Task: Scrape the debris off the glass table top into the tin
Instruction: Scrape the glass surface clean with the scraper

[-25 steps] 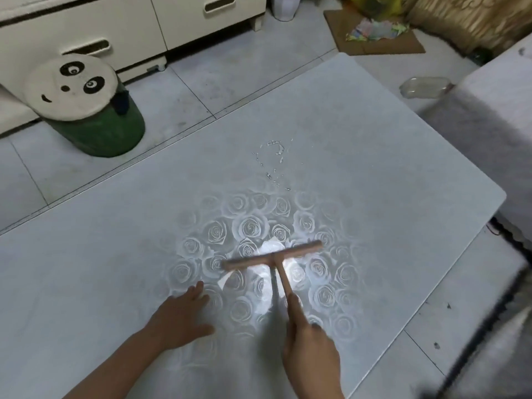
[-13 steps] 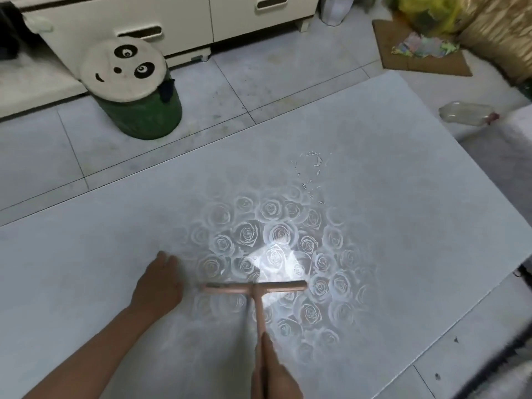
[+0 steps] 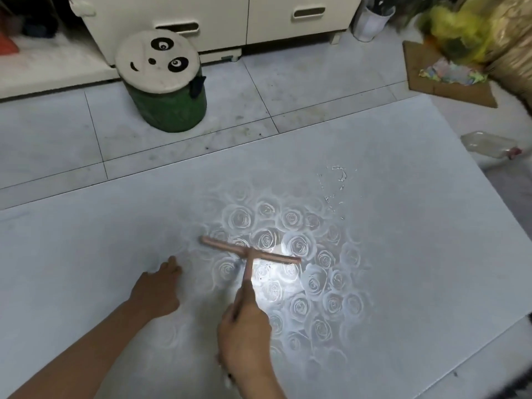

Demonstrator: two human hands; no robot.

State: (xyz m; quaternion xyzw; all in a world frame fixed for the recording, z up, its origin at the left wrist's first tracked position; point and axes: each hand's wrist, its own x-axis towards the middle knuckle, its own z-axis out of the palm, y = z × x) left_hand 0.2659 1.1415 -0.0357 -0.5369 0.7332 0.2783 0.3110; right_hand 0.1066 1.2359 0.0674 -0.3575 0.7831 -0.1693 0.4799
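Debris point(image 3: 335, 187), a thin scatter of pale flecks, lies uncollected on the glass desk point(image 3: 417, 226), whose rose pattern shows under a bright glare. We see the person's two hands at work over it. The right hand point(image 3: 247, 338) is wrapped round the stem of a T-shaped wooden scraper point(image 3: 250, 253), index finger laid along the shaft. The crossbar sits on or just above the glass, though we cannot tell whether it touches. The left hand point(image 3: 157, 289) lies flat on the desk to the left of the crossbar, fingers extended and holding nothing, apparently bracing.

We judge the task barely begun. The flecks sit in one loose patch and none looks gathered into a line or pile. We can pick out no tin on the desk. A green drum with a panda-face top point(image 3: 164, 90) stands on the tiled floor beyond the far edge, and whether that is the receptacle we cannot say. The whole sweep of the patch, and the tipping into the tin, is left to do.

The debris lies beyond the crossbar and to its right, well apart from both hands. The scraper's bar sits between the flecks and the person. A clear plastic bottle point(image 3: 489, 145) lies on the floor past the desk's right corner.
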